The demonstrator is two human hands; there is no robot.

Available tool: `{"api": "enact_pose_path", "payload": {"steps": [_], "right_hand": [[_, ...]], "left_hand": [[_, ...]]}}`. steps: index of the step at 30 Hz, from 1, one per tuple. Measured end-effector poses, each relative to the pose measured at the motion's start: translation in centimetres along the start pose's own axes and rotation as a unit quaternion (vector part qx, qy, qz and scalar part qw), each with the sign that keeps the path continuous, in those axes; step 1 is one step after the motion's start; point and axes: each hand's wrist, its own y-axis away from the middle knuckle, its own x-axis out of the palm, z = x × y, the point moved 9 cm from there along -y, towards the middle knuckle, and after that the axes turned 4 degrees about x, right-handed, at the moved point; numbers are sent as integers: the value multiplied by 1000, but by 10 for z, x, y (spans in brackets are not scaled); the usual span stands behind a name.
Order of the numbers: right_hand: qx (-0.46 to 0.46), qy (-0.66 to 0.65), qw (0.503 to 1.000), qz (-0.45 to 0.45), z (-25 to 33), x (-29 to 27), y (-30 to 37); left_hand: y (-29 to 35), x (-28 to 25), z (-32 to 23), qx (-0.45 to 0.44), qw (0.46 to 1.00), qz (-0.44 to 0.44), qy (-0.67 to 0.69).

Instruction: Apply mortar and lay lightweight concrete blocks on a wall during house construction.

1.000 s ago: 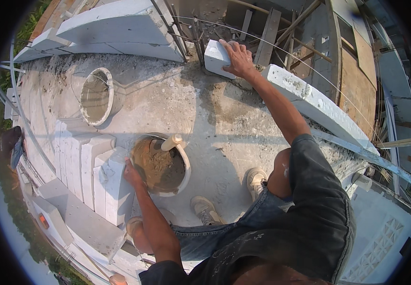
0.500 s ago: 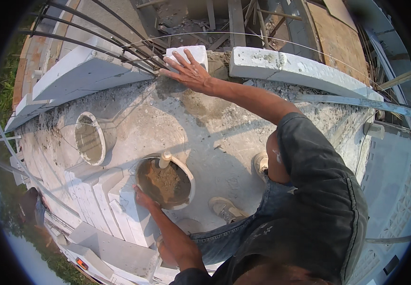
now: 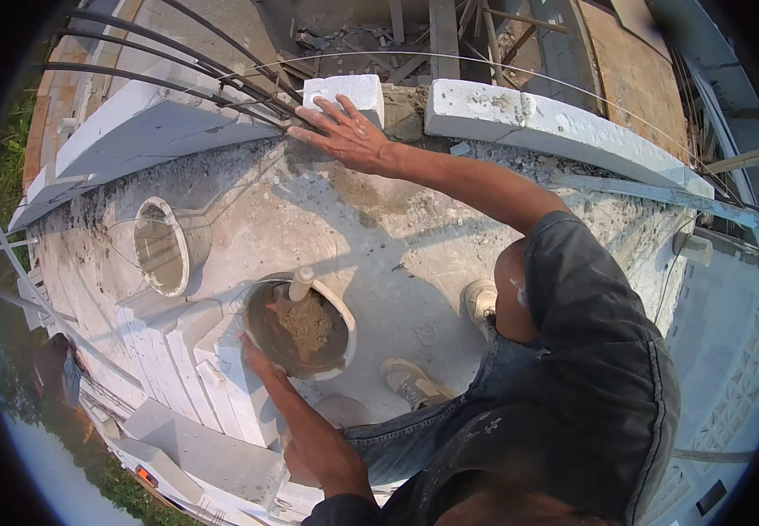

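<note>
My right hand (image 3: 349, 138) reaches out with fingers spread against the near side of a short white block (image 3: 344, 92) in the low wall. Its fingertips overlap the block's lower edge. My left hand (image 3: 261, 358) lies at the edge of a white block (image 3: 232, 373), the end one of a stack standing on edge, close beside the bucket rim. Its fingers look stretched out, though partly hidden. The round bucket (image 3: 351, 329) holds brownish-grey mortar (image 3: 307, 331). A tool with a pale, thick handle (image 3: 301, 282) stands in it, its lower end in the bucket.
A second bucket (image 3: 188, 254) with grey contents sits left. Dark steel bars (image 3: 187, 66) jut over the wall's left part. A string (image 3: 379, 54) spans above the wall. A longer white block row (image 3: 520, 123) runs right. A metal bar (image 3: 660, 193) lies along the right edge, near my feet (image 3: 410, 381).
My right hand has slid slightly down the block, its fingers less spread, so more of the block shows. My left hand stays by the blocks and bucket. The view has shifted a little.
</note>
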Motion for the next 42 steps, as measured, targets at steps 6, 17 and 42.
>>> {"api": "enact_pose_path", "payload": {"steps": [6,17,42], "right_hand": [[-83,-314,917,232,71,-17,41],[-154,-118,852,487,189,8,122],[53,-418,702,574,192,-26,197]], "left_hand": [[10,42,-16,15,993,107,54],[41,43,-46,106,990,60,73],[32,52,-69,264,958,85,-76]]}}
